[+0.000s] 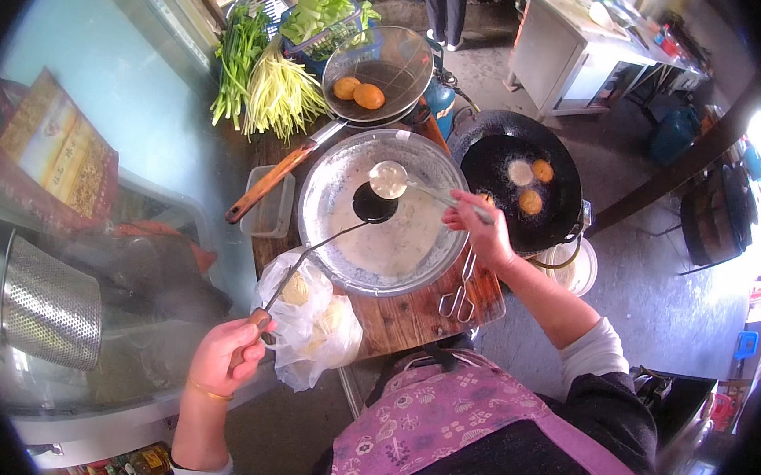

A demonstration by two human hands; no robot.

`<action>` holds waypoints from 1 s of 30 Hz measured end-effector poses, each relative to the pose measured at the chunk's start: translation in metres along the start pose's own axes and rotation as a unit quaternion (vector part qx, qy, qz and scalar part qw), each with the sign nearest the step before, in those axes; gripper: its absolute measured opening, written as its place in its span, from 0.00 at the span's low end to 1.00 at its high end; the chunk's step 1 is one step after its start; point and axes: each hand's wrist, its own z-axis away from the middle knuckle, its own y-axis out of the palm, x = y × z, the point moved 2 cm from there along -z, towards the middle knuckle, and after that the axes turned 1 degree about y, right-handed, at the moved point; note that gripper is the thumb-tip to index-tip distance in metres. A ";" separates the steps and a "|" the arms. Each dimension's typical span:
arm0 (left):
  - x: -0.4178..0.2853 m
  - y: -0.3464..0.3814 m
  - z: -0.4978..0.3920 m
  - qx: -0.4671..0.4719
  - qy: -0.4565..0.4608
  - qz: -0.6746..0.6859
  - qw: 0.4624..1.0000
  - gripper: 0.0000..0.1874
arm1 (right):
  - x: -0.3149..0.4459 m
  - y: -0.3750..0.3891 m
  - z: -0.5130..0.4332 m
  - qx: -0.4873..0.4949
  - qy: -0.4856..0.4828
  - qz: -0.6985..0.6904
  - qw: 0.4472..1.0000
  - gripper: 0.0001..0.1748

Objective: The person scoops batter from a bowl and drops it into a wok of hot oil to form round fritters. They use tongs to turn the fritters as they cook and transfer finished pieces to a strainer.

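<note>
My left hand (230,353) grips the wooden handle of a long-handled frying mould (375,205), whose dark round head hangs over a wide metal basin of pale batter (379,257). In my right hand (480,228) is a metal ladle (389,179) with whitish batter in its bowl, beside the dark head and above the basin. To the right sits a black wok of oil (492,159). A pale round fritter (521,172) and browned fritters (530,202) float there; another is partly hidden by my right hand.
A wire strainer (393,59) holding two fried fritters (368,96) rests behind the basin. Metal tongs (461,296) and a plastic bag (312,319) lie on the wooden table (401,318). Greens (281,91) stand at the back left. A person's legs (444,7) are visible beyond.
</note>
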 end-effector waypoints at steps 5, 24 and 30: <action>-0.004 0.006 -0.001 0.025 -0.005 0.002 1.000 0.16 | -0.012 0.007 0.017 0.149 -0.274 0.407 0.859 0.19; -0.007 0.016 0.008 -0.004 -0.014 -0.004 1.000 0.16 | -0.023 -0.001 0.016 -0.034 -0.076 0.078 0.994 0.15; -0.005 0.017 0.020 -0.031 0.013 -0.005 0.999 0.19 | -0.017 -0.017 0.011 -0.183 0.037 -0.195 0.963 0.15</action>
